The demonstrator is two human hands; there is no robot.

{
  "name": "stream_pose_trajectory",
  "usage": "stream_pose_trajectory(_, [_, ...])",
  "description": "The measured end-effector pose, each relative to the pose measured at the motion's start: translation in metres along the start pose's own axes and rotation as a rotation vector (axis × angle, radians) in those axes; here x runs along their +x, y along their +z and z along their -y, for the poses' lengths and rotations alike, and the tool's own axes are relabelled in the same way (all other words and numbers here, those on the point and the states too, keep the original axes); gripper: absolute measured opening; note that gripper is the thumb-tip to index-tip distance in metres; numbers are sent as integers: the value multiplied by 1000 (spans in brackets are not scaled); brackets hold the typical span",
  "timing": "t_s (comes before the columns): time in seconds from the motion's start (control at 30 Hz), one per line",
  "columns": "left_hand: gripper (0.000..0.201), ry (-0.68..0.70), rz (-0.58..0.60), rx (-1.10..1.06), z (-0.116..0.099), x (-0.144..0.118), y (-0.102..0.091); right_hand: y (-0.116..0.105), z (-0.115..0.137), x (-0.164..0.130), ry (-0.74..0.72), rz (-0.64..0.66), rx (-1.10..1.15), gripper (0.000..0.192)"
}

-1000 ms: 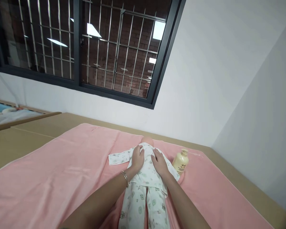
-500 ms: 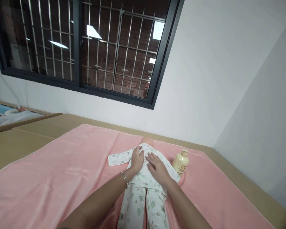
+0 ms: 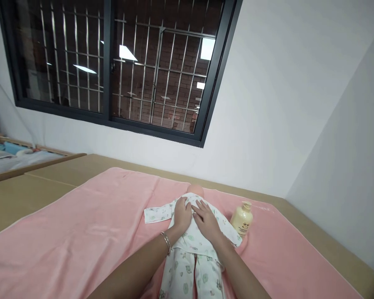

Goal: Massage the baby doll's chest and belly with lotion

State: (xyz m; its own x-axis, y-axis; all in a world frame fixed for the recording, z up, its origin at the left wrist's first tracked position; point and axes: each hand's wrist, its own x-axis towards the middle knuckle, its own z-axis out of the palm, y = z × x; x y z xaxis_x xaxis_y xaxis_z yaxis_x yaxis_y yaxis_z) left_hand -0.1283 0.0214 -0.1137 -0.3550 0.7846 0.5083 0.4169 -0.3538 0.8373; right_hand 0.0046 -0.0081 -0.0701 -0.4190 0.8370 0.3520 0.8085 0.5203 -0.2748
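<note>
A doll lies on a pink blanket, dressed in a white printed top and matching trousers. Only the rounded crown of its head shows, beyond the collar. Resting on the upper part of the top is my left hand, its fingers together and a metal bangle on the wrist. Beside it my right hand lies flat on the same cloth, fingers slightly apart. The two hands nearly touch at the doll's midline. The doll's sleeves spread out to both sides.
A pale yellow pump bottle stands by the doll's right-hand sleeve. The pink blanket covers much of a tan surface. Behind it are a white wall and a barred window. At far left is a wooden-edged bed with bedding.
The view has shifted a little, so everything sits slightly lower and to the right. Both hands stay on the doll's top, now a bit closer together.
</note>
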Motion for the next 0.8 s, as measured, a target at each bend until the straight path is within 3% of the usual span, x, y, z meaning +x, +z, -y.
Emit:
stream_pose_trajectory(0.17, [31,66,74,69,-3,3,1,-1,-5,10,267,-50,-78,53])
stream_pose_trajectory(0.3, [33,79,104,145,-3,3,0,5,3,23,327,-54,-117,60])
stream_pose_trajectory(0.57, [41,134,165,361,1,8,3,4,-2,22,278,-18,-157,55])
stream_pose_trajectory(0.8, [38,300,230,267,1,12,1,-1,4,25,236,-6,-180,52])
